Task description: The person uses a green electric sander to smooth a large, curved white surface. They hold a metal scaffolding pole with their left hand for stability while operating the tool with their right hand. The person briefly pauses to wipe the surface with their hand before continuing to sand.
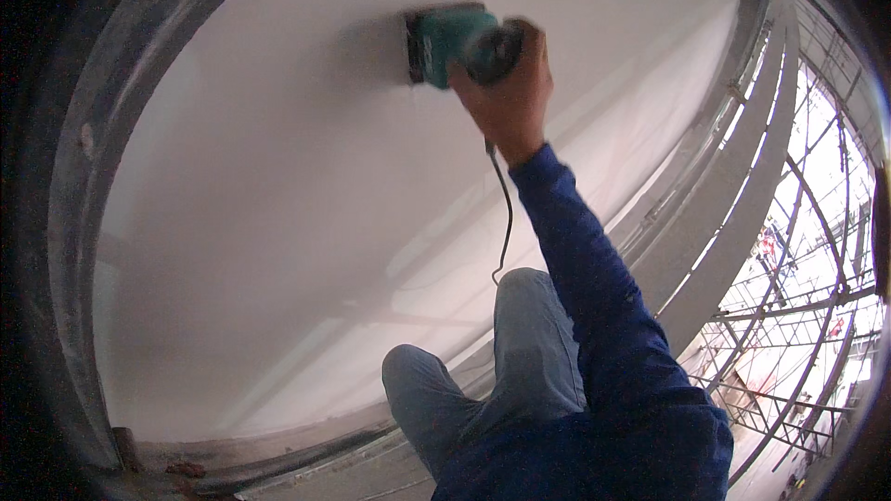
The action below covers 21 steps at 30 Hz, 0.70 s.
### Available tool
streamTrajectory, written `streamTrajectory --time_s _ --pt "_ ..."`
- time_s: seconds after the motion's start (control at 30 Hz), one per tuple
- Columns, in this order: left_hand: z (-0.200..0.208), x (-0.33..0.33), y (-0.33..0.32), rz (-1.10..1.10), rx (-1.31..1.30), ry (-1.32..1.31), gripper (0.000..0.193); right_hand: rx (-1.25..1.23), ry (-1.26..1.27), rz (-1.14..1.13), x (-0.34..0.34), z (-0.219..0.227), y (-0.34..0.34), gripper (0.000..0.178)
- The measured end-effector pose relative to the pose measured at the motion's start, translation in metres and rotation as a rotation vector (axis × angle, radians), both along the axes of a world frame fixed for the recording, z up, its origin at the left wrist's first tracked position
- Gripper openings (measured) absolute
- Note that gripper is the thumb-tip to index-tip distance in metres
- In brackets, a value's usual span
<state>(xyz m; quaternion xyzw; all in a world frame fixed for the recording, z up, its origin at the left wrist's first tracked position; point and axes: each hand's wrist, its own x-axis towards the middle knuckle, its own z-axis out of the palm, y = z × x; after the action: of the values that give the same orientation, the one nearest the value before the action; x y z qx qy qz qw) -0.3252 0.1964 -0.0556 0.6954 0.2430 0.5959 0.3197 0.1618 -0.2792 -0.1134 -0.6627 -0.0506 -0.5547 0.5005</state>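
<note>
My right hand (513, 97) is wrapped round the body of a teal and black corded power sander (452, 42), with the arm stretched far out in a blue sleeve. The sander's dark pad side faces a large pale wall panel (278, 195); it looks pressed to the surface, though the contact edge is blurred. From the tool's lower end a black cord (508, 213) hangs down toward my knee. My left hand is nowhere in the picture.
A dark metal frame (82, 139) borders the panel on the left. My bent knees (534, 315) are close below the panel. Grey planks (733, 195) run along the right, and scaffolding bars (807, 306) stand beyond them in bright light. Reddish debris (186, 469) lies at the lower left.
</note>
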Motion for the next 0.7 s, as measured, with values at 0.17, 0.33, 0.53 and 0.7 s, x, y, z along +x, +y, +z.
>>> streamTrajectory --time_s 0.17,0.33,0.53,0.7 --pt "-0.003 0.002 0.003 0.017 0.086 0.016 0.033 0.056 -0.072 0.067 0.006 0.109 -0.011 0.049" --pt "-0.013 -0.008 0.026 0.029 0.141 0.002 0.032 0.024 -0.049 0.113 -0.011 0.11 0.0 0.052" --pt "-0.015 -0.016 0.044 0.049 0.19 -0.03 0.031 -0.087 0.027 0.088 -0.019 0.001 0.019 0.068" --pt "-0.017 -0.016 0.036 0.141 0.306 0.108 0.029 -0.108 0.054 0.09 -0.017 -0.035 0.012 0.071"
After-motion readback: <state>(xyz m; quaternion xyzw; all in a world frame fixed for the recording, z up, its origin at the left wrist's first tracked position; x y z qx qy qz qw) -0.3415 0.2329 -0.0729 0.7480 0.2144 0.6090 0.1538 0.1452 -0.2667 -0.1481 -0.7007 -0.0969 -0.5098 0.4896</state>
